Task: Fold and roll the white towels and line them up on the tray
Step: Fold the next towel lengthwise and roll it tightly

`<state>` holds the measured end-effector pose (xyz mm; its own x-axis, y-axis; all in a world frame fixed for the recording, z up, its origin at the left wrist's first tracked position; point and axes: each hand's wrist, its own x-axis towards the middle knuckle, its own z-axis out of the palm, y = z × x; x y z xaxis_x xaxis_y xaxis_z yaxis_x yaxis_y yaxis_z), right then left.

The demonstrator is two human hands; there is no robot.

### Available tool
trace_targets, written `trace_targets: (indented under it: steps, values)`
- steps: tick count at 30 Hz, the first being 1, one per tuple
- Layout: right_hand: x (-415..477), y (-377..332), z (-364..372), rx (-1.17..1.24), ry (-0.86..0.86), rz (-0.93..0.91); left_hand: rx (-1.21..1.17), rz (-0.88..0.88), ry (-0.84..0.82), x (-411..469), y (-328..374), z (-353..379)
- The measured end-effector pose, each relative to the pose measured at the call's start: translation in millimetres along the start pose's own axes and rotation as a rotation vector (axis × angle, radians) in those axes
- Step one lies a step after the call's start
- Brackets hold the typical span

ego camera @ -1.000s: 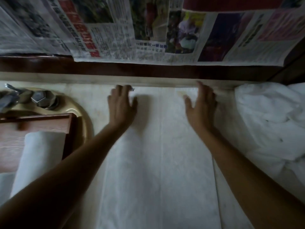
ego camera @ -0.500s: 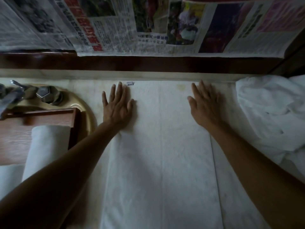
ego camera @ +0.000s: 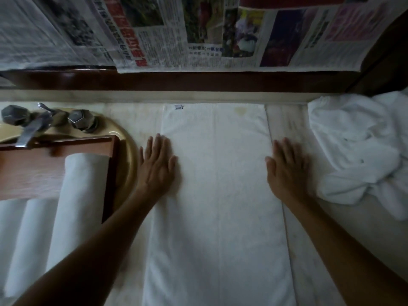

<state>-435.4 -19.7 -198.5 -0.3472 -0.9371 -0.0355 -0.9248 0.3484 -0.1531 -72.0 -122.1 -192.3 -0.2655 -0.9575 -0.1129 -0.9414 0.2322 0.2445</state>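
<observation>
A white towel (ego camera: 218,195) folded into a long strip lies flat on the counter, running from the back ledge toward me, with a small label at its far left corner. My left hand (ego camera: 157,164) presses flat on its left edge, fingers straight. My right hand (ego camera: 287,168) lies flat on its right edge. On the left a wooden tray (ego camera: 28,171) holds three rolled white towels (ego camera: 75,208) side by side. A heap of unfolded white towels (ego camera: 357,149) sits at the right.
A brass sink rim (ego camera: 130,155) with a metal tap (ego camera: 33,127) and two faceted handles lies under the tray's far end. Newspaper sheets (ego camera: 198,32) hang above a dark wooden ledge behind the counter.
Both hands have slid along the towel's edges from its far end toward me, staying flat on it. The towel's far edge and label are now uncovered.
</observation>
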Motion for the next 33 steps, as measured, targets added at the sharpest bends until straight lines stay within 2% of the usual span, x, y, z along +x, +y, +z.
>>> trace_targets:
  steps: [2,4,6,8,12,17,20,24,27,30,33]
  values:
    - [-14,-5,-8,0.035,0.041,0.009,-0.028,-0.030,0.085,-16,12,-2]
    - [-40,-33,-13,0.094,0.100,-0.032,-0.049,0.035,0.160,-44,45,4]
    - [-79,-72,-8,0.110,0.108,-0.127,-0.117,0.169,0.145,-78,82,19]
    - [-115,-95,4,0.065,0.033,-0.208,-0.159,0.239,0.091,-107,98,33]
    - [-139,-57,13,0.042,0.032,-0.233,-0.090,0.201,0.061,-119,52,36]
    - [-151,6,1,0.050,0.090,-0.068,-0.105,0.083,0.087,-125,0,17]
    - [-182,-27,-9,0.110,0.142,-0.048,-0.148,0.145,0.148,-163,32,20]
    - [-243,-90,7,0.087,-0.017,-0.217,-0.196,0.366,0.029,-237,82,42]
    - [-260,-60,12,0.038,-0.039,-0.228,-0.147,0.313,0.006,-256,43,42]
    - [-267,-19,6,-0.001,-0.032,-0.124,-0.135,0.236,0.028,-266,-9,32]
    - [-270,-10,-3,0.020,-0.026,-0.003,-0.150,0.217,0.032,-274,-20,23]
